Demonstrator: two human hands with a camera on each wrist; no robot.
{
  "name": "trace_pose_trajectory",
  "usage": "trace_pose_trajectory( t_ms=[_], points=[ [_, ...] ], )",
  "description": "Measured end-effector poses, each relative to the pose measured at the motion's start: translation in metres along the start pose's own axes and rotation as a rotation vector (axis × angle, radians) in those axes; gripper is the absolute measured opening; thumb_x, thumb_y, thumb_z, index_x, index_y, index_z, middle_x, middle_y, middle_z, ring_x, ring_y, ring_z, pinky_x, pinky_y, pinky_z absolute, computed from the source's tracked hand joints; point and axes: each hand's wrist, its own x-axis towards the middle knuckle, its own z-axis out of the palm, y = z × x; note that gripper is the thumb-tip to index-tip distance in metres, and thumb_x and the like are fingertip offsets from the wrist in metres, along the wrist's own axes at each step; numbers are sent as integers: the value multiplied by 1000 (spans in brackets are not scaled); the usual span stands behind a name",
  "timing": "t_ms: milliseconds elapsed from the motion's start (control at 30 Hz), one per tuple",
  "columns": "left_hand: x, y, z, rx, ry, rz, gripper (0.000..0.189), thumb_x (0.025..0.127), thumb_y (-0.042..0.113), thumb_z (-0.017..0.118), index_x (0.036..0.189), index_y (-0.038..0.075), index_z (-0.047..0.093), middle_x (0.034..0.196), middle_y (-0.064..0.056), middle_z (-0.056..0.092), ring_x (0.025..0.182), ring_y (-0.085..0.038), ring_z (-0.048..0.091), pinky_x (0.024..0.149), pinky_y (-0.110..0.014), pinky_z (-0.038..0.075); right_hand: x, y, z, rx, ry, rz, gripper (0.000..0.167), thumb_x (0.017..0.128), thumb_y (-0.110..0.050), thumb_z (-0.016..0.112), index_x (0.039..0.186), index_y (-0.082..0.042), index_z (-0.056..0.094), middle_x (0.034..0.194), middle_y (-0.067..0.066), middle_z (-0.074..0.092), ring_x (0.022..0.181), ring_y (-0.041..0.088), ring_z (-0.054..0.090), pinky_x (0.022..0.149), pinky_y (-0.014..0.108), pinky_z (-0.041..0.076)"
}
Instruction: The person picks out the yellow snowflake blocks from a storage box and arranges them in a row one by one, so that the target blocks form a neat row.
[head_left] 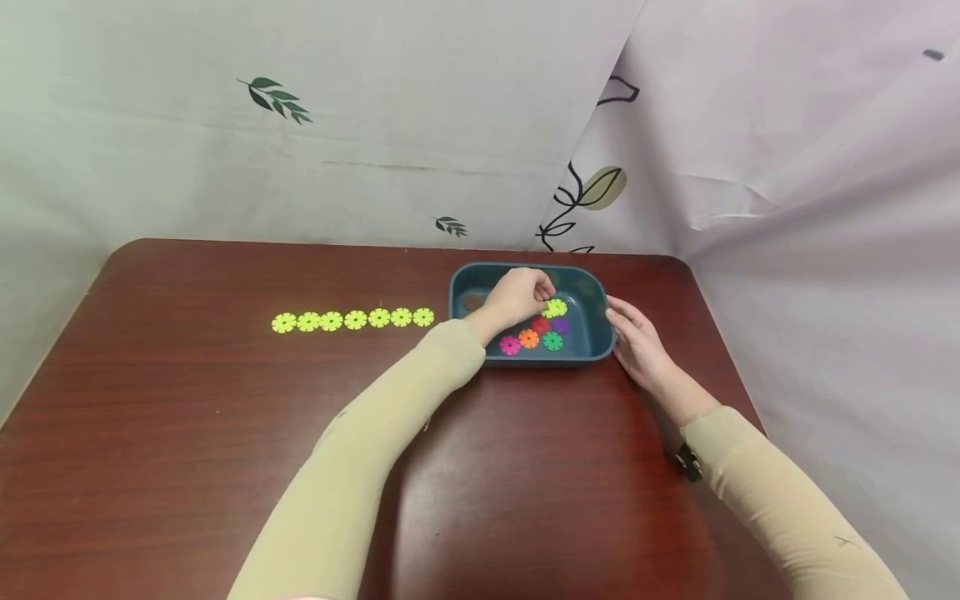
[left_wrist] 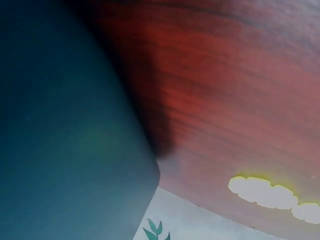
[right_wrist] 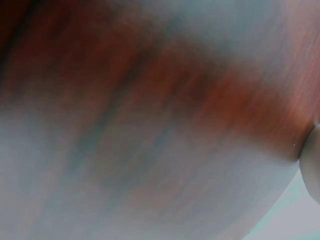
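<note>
A dark blue-green plastic tray [head_left: 468, 360] stands toward the back right of the table. My left hand [head_left: 517, 296] reaches into it with bent fingers, pinching at a yellow notched flower-shaped disc [head_left: 557, 307]; another yellow one seems to overlap it. Near that hand lie a red disc [head_left: 541, 325], a purple disc [head_left: 561, 325], an orange disc [head_left: 528, 338], a green disc [head_left: 552, 341] and a pink disc [head_left: 510, 345]. At the tray's right end, my right hand [head_left: 637, 342] holds the rim. Both wrist views leave the fingers unseen.
Left of the tray, several yellow discs [head_left: 356, 319] form a straight row on the brown wooden table [head_left: 187, 400]. A brown disc [head_left: 472, 301] lies at the tray's left end. Pale cloth [head_left: 375, 150] with leaf prints hangs behind the table.
</note>
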Motion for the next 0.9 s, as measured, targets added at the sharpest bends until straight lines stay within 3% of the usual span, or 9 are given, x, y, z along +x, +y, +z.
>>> trace_pose_trajectory(
  t_ms=[300,900],
  points=[
    [0,-2,3,95,-57,59,32,97,10,78,129,8,74,128,-8,74,120,-21,68,109,-34,54,0,0,0,6,-1,-2,30,112,-7,47,120,-24,71,113,-9,75,102,3,69,85,18,57],
    [2,-1,7,249,-79,78,37,98,16,78,134,10,72,133,-7,72,121,-20,66,110,-34,54,-1,-2,2,-9,-2,-7,29,112,-9,48,120,-25,72,112,-10,75,101,3,69,84,18,57]
  ],
)
